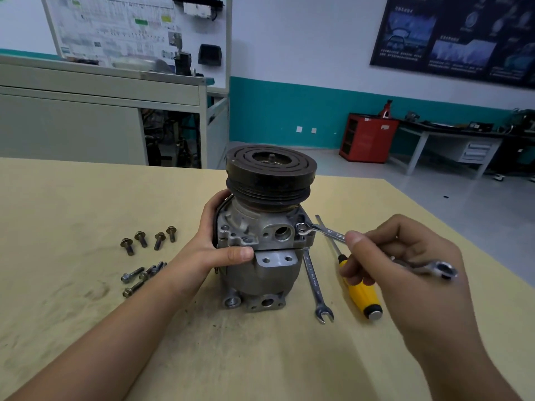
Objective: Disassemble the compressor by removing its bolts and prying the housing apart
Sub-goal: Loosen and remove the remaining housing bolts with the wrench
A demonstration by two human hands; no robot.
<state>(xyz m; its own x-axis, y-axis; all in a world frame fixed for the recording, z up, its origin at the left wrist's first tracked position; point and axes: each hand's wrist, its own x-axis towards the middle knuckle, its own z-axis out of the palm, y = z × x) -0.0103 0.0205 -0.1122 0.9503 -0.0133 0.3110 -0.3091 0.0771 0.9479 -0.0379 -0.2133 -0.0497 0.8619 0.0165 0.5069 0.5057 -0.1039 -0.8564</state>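
While the left hand (215,241) clasps the compressor (260,273) at nine o'clock, upright on the table (86,198), the right hand (405,261) grips a wrench (324,230) seated at three o'clock; a tilted pull could slip it off, or topple the top-heavy unit.

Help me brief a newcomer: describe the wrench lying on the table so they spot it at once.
Find the compressor standing upright on the tan table. Just right of it a silver wrench lies flat, its open end nearest the person, beside the yellow-handled screwdriver. Unlike the other wrench, gripped by the right hand, no hand holds it.
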